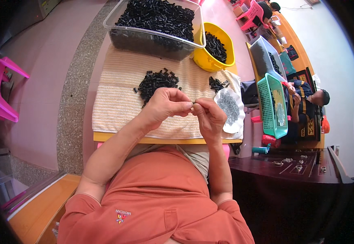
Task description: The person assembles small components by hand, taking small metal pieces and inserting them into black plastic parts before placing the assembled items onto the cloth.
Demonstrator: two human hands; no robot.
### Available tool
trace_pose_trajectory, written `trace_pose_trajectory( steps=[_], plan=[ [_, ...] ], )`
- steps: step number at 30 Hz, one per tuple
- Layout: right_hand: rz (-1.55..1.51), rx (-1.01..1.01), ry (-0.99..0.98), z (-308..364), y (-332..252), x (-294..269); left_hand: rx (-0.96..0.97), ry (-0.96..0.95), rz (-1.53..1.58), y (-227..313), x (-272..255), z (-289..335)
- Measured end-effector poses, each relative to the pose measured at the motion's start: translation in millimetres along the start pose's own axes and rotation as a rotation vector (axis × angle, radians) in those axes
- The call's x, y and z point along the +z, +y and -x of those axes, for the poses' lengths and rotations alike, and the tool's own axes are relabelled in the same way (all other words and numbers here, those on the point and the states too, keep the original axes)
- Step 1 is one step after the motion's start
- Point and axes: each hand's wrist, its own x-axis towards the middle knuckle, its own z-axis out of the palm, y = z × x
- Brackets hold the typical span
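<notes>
My left hand (pixel 168 106) and my right hand (pixel 211 117) meet fingertip to fingertip above the towel (pixel 116 97). Both are closed in a pinch. Whatever lies between the fingertips is tiny and mostly hidden; only a dark speck shows. Just beyond my left hand is a loose pile of short black tubular pieces (pixel 154 83). Close to my right hand, a white scalloped dish (pixel 230 129) holds many small clear or silvery bits (pixel 229 105). A smaller cluster of black pieces (pixel 217 84) sits beyond the dish.
At the table's far side stand a clear plastic bin (pixel 156 42) and a yellow bucket (pixel 203 60), both holding black pieces. To the right are a green basket (pixel 272 126), a grey bin (pixel 260 57) and a seated person (pixel 303 95). A pink stool (pixel 0 89) stands left.
</notes>
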Motion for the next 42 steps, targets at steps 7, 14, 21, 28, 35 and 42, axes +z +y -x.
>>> trace_pose_trajectory(
  steps=[7, 14, 21, 28, 35, 42],
  plan=[
    [0.144, -0.072, -0.018, 1, 5, -1, 0.014, 0.030, 0.040, 0, 1, -1],
    [0.205, -0.165, -0.020, 0, 1, 3, 0.066, 0.019, -0.054, 0, 3, -1],
    [0.361, -0.239, -0.046, -1, -2, 4, 0.076, 0.005, -0.070, -2, 3, 0],
    [0.296, -0.119, -0.106, -4, -1, -11, 0.052, 0.060, -0.099, 1, 1, 0],
    [0.470, 0.089, -0.160, -7, 22, -39, 0.095, 0.136, 0.010, -1, -4, -4],
    [0.712, 0.038, -0.290, -11, 29, -33, 0.098, 0.157, 0.036, -2, -5, -6]
  ],
)
